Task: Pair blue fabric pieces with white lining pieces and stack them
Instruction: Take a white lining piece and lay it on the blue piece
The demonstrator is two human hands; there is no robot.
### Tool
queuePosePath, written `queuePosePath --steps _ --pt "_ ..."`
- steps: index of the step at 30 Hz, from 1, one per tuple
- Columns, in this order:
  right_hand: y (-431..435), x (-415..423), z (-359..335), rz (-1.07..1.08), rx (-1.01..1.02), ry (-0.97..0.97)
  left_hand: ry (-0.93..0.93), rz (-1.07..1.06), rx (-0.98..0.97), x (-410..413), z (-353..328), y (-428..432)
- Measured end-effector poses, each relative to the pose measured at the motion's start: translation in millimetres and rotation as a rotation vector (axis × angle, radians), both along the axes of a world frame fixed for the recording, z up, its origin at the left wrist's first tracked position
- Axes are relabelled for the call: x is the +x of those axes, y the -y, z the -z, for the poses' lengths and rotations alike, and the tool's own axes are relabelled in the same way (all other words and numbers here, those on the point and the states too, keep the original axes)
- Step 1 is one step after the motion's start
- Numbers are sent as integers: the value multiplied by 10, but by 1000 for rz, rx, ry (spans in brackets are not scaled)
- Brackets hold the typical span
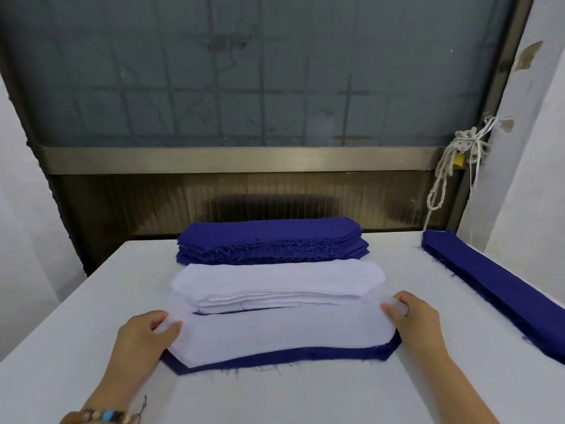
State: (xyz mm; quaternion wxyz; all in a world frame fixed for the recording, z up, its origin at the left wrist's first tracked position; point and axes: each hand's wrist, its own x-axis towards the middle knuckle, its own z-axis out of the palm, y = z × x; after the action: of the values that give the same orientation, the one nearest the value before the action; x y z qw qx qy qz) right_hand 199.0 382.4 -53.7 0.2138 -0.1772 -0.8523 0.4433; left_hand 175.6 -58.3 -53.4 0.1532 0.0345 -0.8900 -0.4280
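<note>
A white lining piece [281, 333] lies on top of a blue fabric piece [284, 358], whose edge shows along the front and right. My left hand [143, 335] pinches the lining's left end. My right hand [412, 313] pinches its right end. Just behind lies a stack of white lining pieces [275, 283]. Farther back sits a stack of blue fabric pieces [272, 240] with frayed edges.
The white table [275, 396] runs back to a dark window frame and wall. A long pile of narrow blue fabric strips [489, 283] lies along the table's right edge. A knotted rope with a padlock [455, 160] hangs at the back right.
</note>
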Motion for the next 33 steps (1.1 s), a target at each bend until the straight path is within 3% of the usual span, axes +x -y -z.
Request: queuePosePath --steps 12,27,33 --pt "-9 6 7 -14 54 32 -54 -69 -81 11 46 29" --pt "2 26 -9 -25 5 8 -52 -63 28 35 28 31" --pt "39 57 -41 -39 132 36 -67 -74 30 1 68 58"
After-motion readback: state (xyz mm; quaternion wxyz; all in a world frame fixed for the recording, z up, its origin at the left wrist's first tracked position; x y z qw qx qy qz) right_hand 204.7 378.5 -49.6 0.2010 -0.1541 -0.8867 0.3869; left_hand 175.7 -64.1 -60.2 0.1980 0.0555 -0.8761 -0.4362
